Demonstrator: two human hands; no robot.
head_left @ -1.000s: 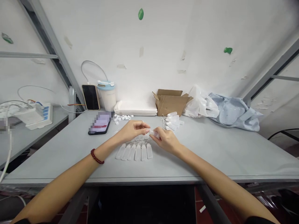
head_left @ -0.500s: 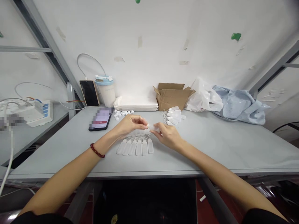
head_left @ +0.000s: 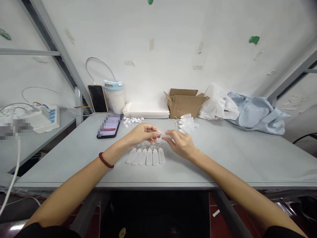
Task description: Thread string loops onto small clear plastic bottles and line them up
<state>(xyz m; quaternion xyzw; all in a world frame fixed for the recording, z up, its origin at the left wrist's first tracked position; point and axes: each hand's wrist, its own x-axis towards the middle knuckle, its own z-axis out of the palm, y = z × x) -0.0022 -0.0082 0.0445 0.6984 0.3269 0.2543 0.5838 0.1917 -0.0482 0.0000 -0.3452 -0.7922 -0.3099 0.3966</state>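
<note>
My left hand (head_left: 141,133) and my right hand (head_left: 180,142) meet above the middle of the grey table (head_left: 223,155). Both pinch one small translucent plastic bottle (head_left: 165,134) between their fingertips. Just below the hands lies a row of several similar bottles (head_left: 146,156), side by side with thin white strings at their necks. A red bead bracelet (head_left: 106,160) circles my left wrist. A loose pile of more small bottles (head_left: 185,123) sits behind my right hand, and several small white caps (head_left: 132,120) lie scattered behind my left.
A phone (head_left: 109,126) lies flat at the left; another phone (head_left: 98,98) leans on the wall beside a white lidded cup (head_left: 116,97). A stack of white sheets (head_left: 147,110), an open cardboard box (head_left: 184,102), a plastic bag (head_left: 218,105) and blue cloth (head_left: 255,114) line the back.
Both hands stay pinched on the small bottle with only slight finger shifts. The camera view has drifted a little.
</note>
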